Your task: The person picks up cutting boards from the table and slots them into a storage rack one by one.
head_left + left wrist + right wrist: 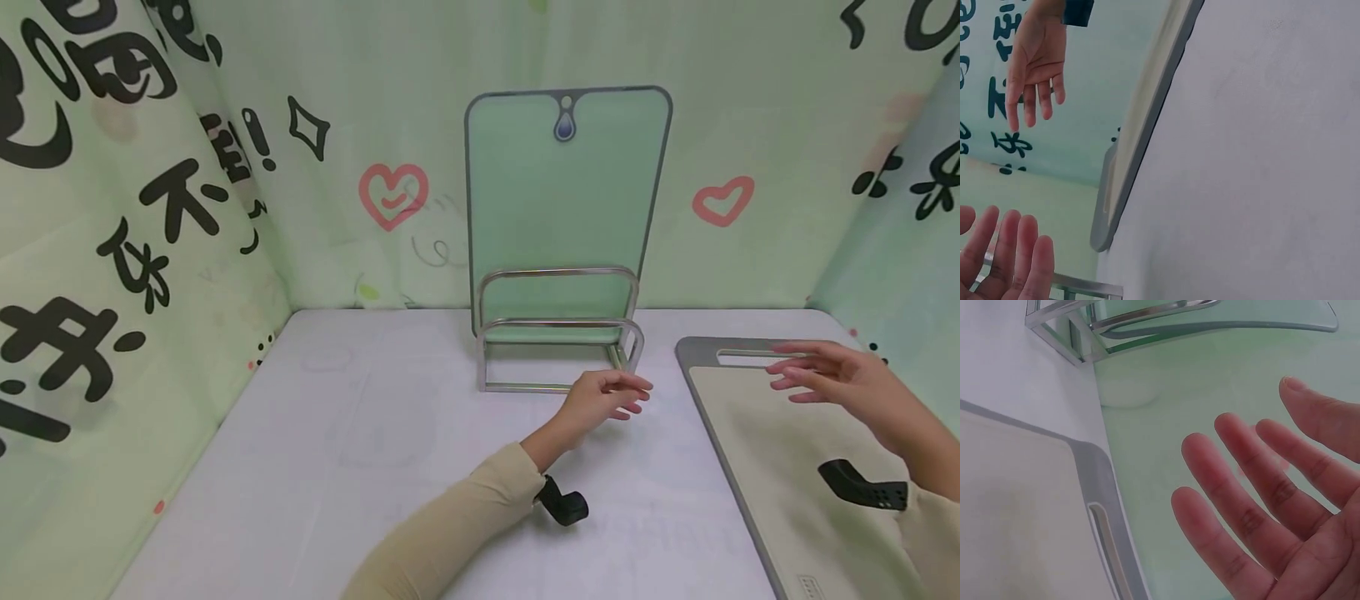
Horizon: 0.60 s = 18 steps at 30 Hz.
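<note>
A green cutting board (pixel 562 192) with a grey rim stands upright in a metal rack (pixel 558 323) at the back of the table. My left hand (pixel 603 397) hovers in front of the rack's right corner, its fingers loosely extended and holding nothing. On the right lies a beige cutting board (pixel 757 467) with a grey border and a slot handle. Above that board's handle end hangs my right hand (pixel 843 383). In the right wrist view the right hand's fingers (pixel 1210 469) are spread and relaxed, with nothing between them.
The table (pixel 360 450) has a white cover. Pale green curtains (pixel 322 242) with black lettering and red hearts enclose its back and sides. A black wrist mount (pixel 562 502) sits below the left wrist, another (pixel 862 485) below the right.
</note>
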Each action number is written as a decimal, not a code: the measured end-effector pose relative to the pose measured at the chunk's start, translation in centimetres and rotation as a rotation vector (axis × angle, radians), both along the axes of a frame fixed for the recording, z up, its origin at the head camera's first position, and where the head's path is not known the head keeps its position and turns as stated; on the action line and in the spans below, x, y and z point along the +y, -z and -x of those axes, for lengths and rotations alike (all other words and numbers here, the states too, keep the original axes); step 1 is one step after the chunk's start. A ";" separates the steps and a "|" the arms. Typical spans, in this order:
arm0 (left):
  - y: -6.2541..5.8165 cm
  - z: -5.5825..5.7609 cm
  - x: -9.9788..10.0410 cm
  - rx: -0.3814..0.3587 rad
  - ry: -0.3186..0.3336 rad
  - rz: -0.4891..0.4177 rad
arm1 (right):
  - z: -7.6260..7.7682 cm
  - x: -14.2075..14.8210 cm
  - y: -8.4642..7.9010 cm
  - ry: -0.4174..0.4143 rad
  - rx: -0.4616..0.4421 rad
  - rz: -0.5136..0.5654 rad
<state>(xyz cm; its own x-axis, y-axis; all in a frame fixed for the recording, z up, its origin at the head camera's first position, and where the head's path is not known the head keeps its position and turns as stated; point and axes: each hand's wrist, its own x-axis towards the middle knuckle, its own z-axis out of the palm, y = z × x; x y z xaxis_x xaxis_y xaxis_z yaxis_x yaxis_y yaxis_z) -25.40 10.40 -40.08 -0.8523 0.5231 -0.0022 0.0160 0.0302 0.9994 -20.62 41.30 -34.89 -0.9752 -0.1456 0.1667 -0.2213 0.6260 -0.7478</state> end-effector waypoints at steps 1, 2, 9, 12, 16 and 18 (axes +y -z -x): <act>0.2 -0.1 0.3 -0.007 -0.001 0.001 | -0.1 0.2 0.1 0.013 -0.007 -0.014; 0.3 -0.1 0.6 -0.014 0.000 0.003 | -0.2 0.4 0.3 0.025 -0.016 -0.024; 1.2 -0.7 2.7 -0.075 -0.019 0.027 | -0.8 2.3 1.4 0.064 -0.066 -0.047; 1.6 -0.8 3.5 -0.117 -0.042 0.037 | -1.0 3.1 1.8 0.087 -0.085 -0.040; 2.2 -0.9 4.4 -0.159 -0.077 0.048 | -1.1 3.9 2.2 0.125 -0.132 -0.065; 2.4 -1.0 4.7 -0.176 -0.093 0.056 | -1.2 4.2 2.5 0.143 -0.153 -0.070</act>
